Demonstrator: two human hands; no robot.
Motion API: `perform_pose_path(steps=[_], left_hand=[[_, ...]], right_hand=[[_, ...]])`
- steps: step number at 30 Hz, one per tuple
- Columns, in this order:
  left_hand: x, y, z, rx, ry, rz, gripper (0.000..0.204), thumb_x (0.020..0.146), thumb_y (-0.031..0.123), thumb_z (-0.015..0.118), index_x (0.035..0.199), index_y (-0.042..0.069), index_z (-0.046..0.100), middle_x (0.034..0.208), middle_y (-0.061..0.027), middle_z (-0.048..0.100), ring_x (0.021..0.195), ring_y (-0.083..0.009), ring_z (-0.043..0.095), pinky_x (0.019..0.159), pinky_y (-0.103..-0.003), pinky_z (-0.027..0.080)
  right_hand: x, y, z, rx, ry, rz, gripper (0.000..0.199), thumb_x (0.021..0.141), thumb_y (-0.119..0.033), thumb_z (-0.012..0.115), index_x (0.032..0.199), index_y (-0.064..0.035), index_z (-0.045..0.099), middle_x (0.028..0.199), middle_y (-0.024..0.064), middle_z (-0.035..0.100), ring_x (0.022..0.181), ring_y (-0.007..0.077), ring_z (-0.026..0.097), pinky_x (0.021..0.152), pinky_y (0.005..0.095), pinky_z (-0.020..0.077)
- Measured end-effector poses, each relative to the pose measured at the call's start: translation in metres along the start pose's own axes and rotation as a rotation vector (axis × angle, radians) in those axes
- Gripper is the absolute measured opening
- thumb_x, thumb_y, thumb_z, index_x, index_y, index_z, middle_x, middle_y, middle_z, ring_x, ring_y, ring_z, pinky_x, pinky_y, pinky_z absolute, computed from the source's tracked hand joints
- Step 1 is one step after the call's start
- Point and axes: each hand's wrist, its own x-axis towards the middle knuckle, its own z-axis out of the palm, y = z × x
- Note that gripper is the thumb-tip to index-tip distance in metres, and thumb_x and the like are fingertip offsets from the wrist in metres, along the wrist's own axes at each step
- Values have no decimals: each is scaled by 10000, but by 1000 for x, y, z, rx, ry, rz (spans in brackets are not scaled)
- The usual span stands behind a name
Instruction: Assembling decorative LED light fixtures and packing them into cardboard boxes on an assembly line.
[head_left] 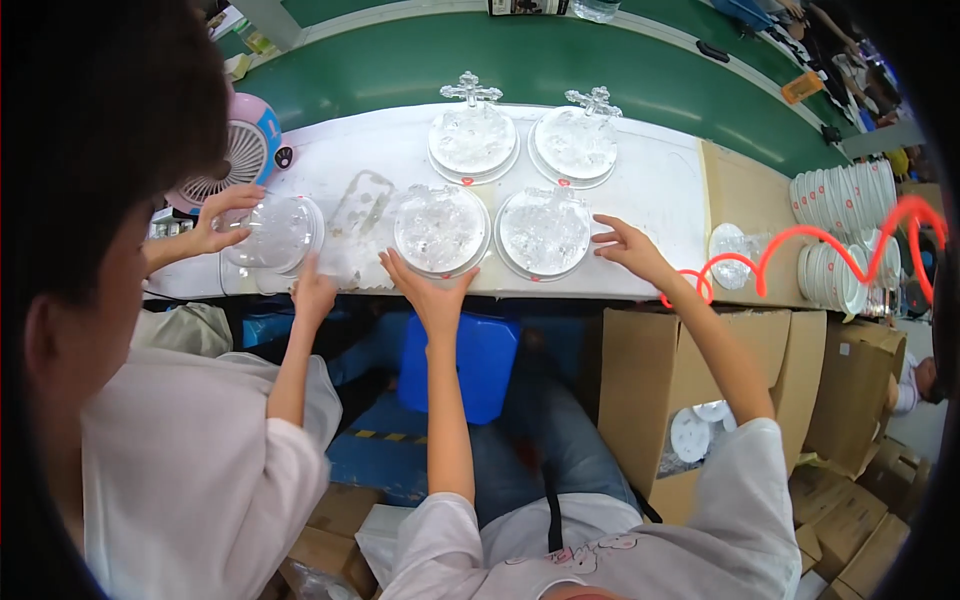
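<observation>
My left hand (430, 293) rests against the near rim of a round white base (440, 232) with a clear, patterned plastic top. Its fingers and thumb are spread along that rim. To the right, my right hand (632, 250) hovers open, fingertips just off the edge of a similar round base (543, 235). Behind these two lie two more round bases, a left one (473, 140) and a right one (573, 145). At the far edge of each stands a clear cross-shaped piece, a left cross (471, 90) and a right cross (594, 101).
On my left a co-worker's hands (225, 220) handle a clear dome (270, 232) on a white base. A pink and blue fan (250, 150) stands behind. Stacked white bases (845, 195), a red coiled hose (800, 232) and a cardboard box (640, 400) are at right.
</observation>
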Motion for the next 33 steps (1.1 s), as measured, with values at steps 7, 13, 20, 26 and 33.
perform_pose_path(steps=[7,13,20,26,33], left_hand=[[-161,-32,-98,-349,-546,-191,662,718,167,653,1261,0,313,1264,-212,355,1160,-335,365,954,-374,311],[-261,-47,-260,-34,-1130,151,336,758,210,558,1039,29,526,980,-151,557,893,-324,533,760,-382,436],[-304,-44,-392,66,-1306,289,344,756,252,560,1042,64,531,933,-133,568,872,-301,542,732,-391,438],[-307,-25,-400,206,-1159,379,293,760,197,554,1012,49,543,896,-136,584,829,-302,562,699,-373,455],[-331,-5,-315,120,-1052,250,230,761,174,555,966,73,574,844,-119,609,756,-273,592,646,-351,473]], right_hand=[[-180,-68,166,254,25,-153,207,767,-64,566,971,-27,566,917,91,578,857,163,558,762,277,451],[-362,-227,375,187,-930,-711,271,831,-200,479,1015,-3,506,887,169,564,836,309,541,743,377,419],[-444,-287,376,67,-1119,-648,429,863,-377,369,967,10,522,749,222,579,738,360,559,642,396,438],[-486,-278,420,209,-1372,-621,422,800,-363,485,859,43,585,742,164,590,702,226,555,621,341,424],[-548,-270,383,594,-1195,-833,301,711,-240,569,772,55,569,708,131,586,648,193,534,570,324,413]])
